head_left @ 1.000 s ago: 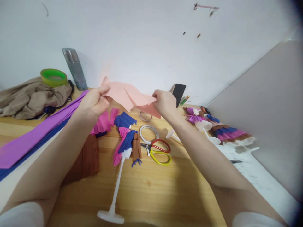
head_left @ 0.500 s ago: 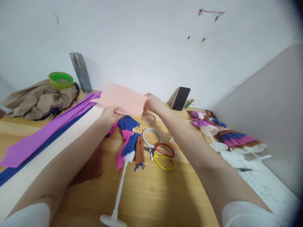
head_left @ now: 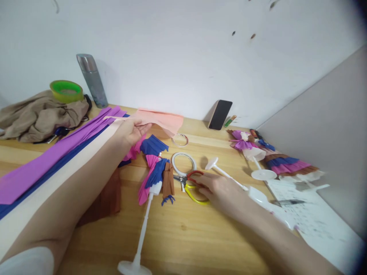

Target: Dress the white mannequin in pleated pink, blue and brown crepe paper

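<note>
In my left hand [head_left: 134, 130] is a sheet of pale pink crepe paper [head_left: 163, 119], pinched near its left end while the rest droops to the right. My right hand [head_left: 213, 187] is at the scissors [head_left: 197, 199], its fingers closed around the red handle; the yellow handle shows below. The blades point left toward a brown paper strip [head_left: 168, 179]. Beside this lies a small figure dressed in blue paper [head_left: 157, 173] and pink paper, on a white plastic stand [head_left: 143, 233]. A roll of white tape [head_left: 173, 165] sits just behind the scissors.
Long purple paper strips [head_left: 57, 152] and cream strips run along the left. A clear tape ring [head_left: 180, 145], phone [head_left: 220, 114], bottle [head_left: 93, 82] and green tape roll [head_left: 66, 91] stand toward the wall. At right are a white stand [head_left: 226, 173], paper-dressed figures [head_left: 289, 165] and a written sheet [head_left: 323, 217].
My right hand has let go of the pink paper and come down toward me onto the scissors. The paper's right end now hangs free from my left hand.
</note>
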Demonstrator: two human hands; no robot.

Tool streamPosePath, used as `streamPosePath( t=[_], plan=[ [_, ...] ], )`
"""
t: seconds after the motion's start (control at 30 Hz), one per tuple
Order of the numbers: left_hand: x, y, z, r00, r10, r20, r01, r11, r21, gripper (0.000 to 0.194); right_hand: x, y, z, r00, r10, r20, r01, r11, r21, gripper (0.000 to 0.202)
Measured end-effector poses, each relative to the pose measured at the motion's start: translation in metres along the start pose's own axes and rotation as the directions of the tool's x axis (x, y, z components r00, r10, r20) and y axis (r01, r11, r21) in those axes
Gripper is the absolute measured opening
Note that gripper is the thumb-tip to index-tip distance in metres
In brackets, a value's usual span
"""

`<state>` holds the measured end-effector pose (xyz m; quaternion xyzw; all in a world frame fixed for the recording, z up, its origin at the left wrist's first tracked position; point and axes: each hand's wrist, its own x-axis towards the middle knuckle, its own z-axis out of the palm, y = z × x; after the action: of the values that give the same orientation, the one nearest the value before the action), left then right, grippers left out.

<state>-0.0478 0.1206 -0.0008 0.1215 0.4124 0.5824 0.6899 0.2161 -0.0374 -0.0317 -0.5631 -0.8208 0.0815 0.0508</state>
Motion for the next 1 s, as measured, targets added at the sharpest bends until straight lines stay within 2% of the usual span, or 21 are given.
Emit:
streamPosePath(
  t=[0.1, 0.2, 0.27, 0.37, 0.47, 0.67, 0.8, 0.9, 1.0],
  plan=[
    [-0.005, 0.003, 0.003, 0.999, 0.027, 0.026, -0.027, 1.0, 0.004, 0.031, -0.011, 0.002, 0.016, 1.0, -0.012, -0.016, 0.011, 1.0, -0.021, 0.039],
    [-0.006, 0.003, 0.003, 0.999, 0.022, 0.03, -0.023, 1.0, 0.015, 0.031, -0.01, 0.003, 0.024, 1.0, 0.016, 0.002, -0.016, 0.997, -0.071, 0.042],
    [-0.005, 0.003, 0.003, 1.0, 0.01, 0.028, -0.011, 1.0, 0.023, 0.031, -0.01, 0.005, 0.024, 1.0, -0.016, 0.017, 0.017, 0.997, -0.076, 0.041],
    [-0.005, 0.003, 0.003, 0.999, -0.001, 0.032, 0.0, 1.0, 0.027, 0.031, -0.011, 0.008, 0.019, 0.994, -0.11, 0.03, 0.11, 0.994, -0.027, 0.04],
    [-0.007, 0.003, 0.003, 0.999, -0.003, 0.046, 0.002, 1.0, 0.03, 0.032, -0.014, 0.009, 0.009, 0.988, -0.144, 0.054, 0.144, 0.989, 0.02, 0.043],
    [-0.009, 0.004, 0.004, 0.998, -0.002, 0.064, -0.001, 0.999, 0.053, 0.037, -0.019, 0.008, -0.01, 0.988, -0.149, 0.03, 0.15, 0.989, -0.016, 0.041],
    [-0.005, 0.006, 0.0, 0.998, -0.045, 0.042, 0.04, 0.993, 0.113, 0.034, -0.029, 0.018, -0.017, 0.996, -0.092, -0.003, 0.092, 0.995, -0.044, 0.053],
    [0.002, 0.007, -0.006, 0.996, -0.085, 0.008, 0.083, 0.981, 0.175, 0.028, -0.031, 0.027, -0.02, 0.999, 0.025, -0.03, -0.022, 0.994, 0.106, 0.056],
    [0.008, 0.002, -0.012, 0.995, -0.1, -0.017, 0.101, 0.972, 0.212, 0.023, -0.02, 0.03, -0.022, 0.996, 0.061, -0.059, -0.031, 0.907, 0.419, 0.042]
  ],
)
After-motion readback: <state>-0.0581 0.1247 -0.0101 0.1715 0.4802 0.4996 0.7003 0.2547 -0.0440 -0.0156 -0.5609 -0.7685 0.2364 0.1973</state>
